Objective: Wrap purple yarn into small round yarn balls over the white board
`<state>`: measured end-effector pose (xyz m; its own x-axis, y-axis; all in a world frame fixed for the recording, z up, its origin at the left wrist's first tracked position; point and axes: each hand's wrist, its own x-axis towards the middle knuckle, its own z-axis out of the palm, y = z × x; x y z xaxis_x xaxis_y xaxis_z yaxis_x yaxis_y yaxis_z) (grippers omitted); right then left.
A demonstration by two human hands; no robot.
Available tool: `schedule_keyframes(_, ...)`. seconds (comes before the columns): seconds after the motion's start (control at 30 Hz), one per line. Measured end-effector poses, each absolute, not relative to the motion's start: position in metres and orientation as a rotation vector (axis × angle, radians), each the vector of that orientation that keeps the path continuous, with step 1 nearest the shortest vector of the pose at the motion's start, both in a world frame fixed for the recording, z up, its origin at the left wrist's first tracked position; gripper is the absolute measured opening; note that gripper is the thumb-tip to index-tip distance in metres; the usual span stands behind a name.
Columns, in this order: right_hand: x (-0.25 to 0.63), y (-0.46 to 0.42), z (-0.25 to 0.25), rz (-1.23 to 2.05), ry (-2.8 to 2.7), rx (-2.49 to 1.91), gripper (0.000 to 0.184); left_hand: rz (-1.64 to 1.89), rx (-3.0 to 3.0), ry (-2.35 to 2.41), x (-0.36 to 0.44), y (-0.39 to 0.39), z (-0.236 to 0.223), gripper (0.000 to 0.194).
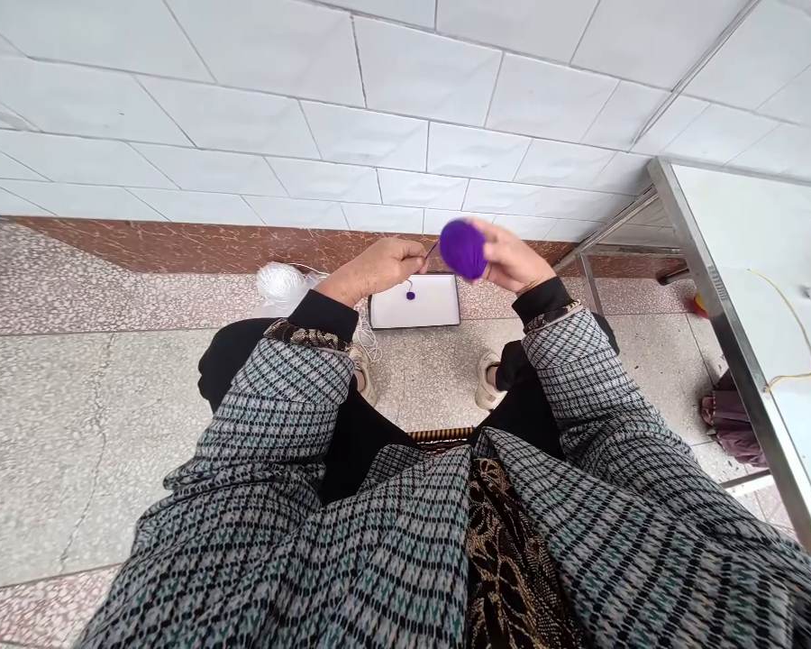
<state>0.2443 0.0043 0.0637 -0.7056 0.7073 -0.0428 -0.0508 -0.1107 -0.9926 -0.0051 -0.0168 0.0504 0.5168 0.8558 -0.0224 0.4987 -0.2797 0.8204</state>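
Note:
My right hand (511,256) is closed around a ball of purple yarn (462,249), raised in front of me above the floor. A short purple strand (432,249) runs from the ball to my left hand (382,267), whose thumb and fingers pinch it. Below the hands lies a shallow white tray (432,311) with a dark rim. In it is a small dark purple bit of yarn (411,296), with a thin thread leading up from it towards my left hand.
A bundle of white yarn (282,287) lies on the floor at the left, with loose white cord (368,339) by my left shoe (363,377). A metal-edged table (709,270) stands at the right, bearing a yellow cord (801,329). The tiled wall (371,135) rises ahead.

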Motion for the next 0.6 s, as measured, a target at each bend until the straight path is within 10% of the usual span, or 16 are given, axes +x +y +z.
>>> schedule_keyframes(0.33,0.228,0.013,0.046,1.532,-1.454,-1.33,0.034,0.273,1.949,0.777,0.01,-0.025,0.055,0.018)
schedule_keyframes(0.6,0.227,-0.012,0.047,2.16,-1.961,-0.866,0.038,0.571,1.878,1.095,-0.011,-0.026,0.049,0.013)
